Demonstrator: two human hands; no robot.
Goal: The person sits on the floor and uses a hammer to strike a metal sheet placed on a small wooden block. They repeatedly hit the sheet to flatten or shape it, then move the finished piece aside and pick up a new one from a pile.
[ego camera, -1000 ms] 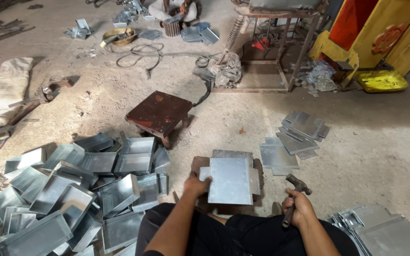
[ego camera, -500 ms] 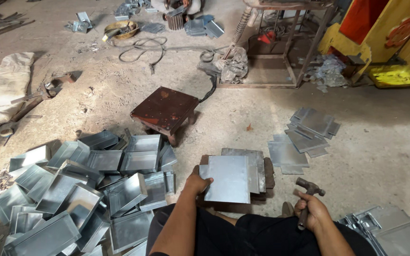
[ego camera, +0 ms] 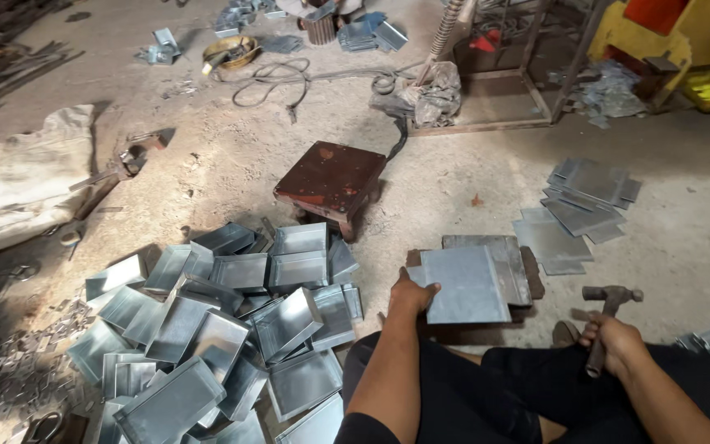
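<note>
A heap of metal trays [ego camera: 223,329] fills the floor on the left, a rusty stool [ego camera: 330,177] just beyond it. Flat sheets [ego camera: 581,205] lie stacked to the right (well apart from the heap). The sheet [ego camera: 466,284] rests on a block before the knees, the left hand [ego camera: 408,294] gripping its near-left edge. The right hand [ego camera: 614,341] is wrapped around a hammer [ego camera: 606,316], head up.
</note>
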